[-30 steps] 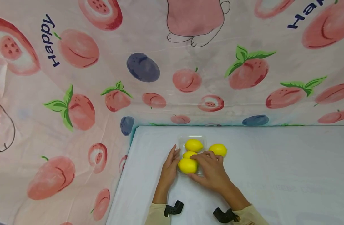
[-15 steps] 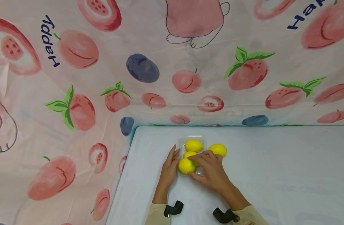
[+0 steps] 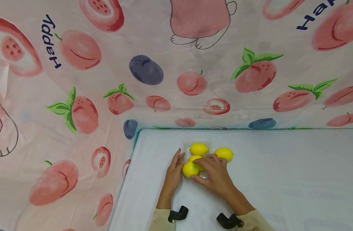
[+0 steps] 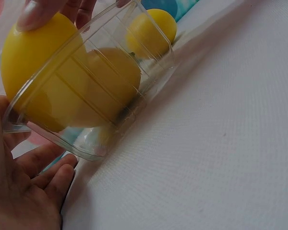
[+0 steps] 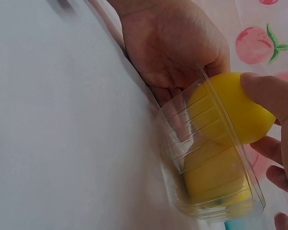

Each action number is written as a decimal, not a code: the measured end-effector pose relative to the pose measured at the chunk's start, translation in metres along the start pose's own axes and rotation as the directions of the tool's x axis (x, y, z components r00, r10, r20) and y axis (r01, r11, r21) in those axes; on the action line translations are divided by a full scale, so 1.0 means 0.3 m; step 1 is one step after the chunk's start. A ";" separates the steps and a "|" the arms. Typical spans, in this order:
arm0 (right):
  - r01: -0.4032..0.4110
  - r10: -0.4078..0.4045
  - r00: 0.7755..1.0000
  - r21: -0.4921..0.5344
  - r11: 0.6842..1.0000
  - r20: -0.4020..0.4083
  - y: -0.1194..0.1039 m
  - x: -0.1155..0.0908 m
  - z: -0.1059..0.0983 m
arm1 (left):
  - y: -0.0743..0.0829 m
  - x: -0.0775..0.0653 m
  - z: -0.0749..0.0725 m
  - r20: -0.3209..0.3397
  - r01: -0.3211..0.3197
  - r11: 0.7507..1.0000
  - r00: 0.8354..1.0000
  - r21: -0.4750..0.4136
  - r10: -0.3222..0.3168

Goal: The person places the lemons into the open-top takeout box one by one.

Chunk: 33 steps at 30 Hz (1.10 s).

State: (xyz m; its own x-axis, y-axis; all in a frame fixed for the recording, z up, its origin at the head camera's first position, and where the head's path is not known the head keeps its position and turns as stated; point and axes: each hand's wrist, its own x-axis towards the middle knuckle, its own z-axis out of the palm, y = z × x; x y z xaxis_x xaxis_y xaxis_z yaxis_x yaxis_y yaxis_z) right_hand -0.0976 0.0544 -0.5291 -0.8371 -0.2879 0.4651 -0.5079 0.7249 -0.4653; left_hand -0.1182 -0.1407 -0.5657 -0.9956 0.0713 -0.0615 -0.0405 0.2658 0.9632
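Observation:
A yellow lemon [image 3: 190,169] is pinched between the thumb and fingers of my right hand [image 3: 217,175], at the near end of a clear plastic container [image 3: 196,140]. In the right wrist view the lemon pokes above the container's rim, partly inside it. Two other lemons lie in the container, one at the far end [image 3: 199,149] and one in the middle [image 3: 195,158], half covered by my right fingers. My left hand [image 3: 174,171] stands along the container's left side, its fingers fairly straight against the outer wall.
Another lemon [image 3: 226,154] lies on the white table [image 3: 295,173] just right of the container. A fruit-printed cloth [image 3: 165,64] hangs behind the table and along its left side. Both wrists carry black camera mounts [image 3: 178,213].
The near lemon has turned in my right fingers, so its greenish tip now faces up, and it has shifted slightly left. My left hand has not moved.

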 end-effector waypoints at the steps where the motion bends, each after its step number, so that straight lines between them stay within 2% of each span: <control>1: 0.008 -0.008 1.000 0.001 1.000 -0.006 0.000 0.001 0.001 | -0.001 0.000 -0.001 0.000 0.001 1.000 1.000 0.002 -0.001; 9: 0.036 -0.036 0.999 -0.006 0.999 -0.022 -0.002 0.006 0.015 | 0.000 -0.002 -0.003 0.004 0.017 1.000 1.000 -0.002 -0.017; 16: 0.059 -0.060 0.997 -0.017 0.998 -0.043 0.005 0.009 0.032 | -0.002 0.003 -0.002 0.006 -0.003 0.999 1.000 -0.033 0.003; 23: 0.078 -0.081 0.995 -0.050 0.996 -0.054 0.006 0.007 0.053 | -0.004 0.012 0.004 -0.006 0.037 0.999 0.999 -0.033 -0.037; 33: 0.050 -0.051 0.999 -0.101 0.994 -0.015 -0.010 0.010 0.052 | -0.004 0.004 -0.001 -0.001 0.009 1.000 1.000 -0.023 -0.009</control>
State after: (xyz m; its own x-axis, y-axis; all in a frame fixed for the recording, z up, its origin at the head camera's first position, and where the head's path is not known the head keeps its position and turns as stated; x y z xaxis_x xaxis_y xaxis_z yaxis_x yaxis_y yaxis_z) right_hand -0.1017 0.0414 -0.5381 -0.8068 -0.3154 0.4996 -0.5257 0.7693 -0.3632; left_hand -0.1195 -0.1411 -0.5668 -0.9952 0.0682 -0.0704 -0.0518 0.2441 0.9684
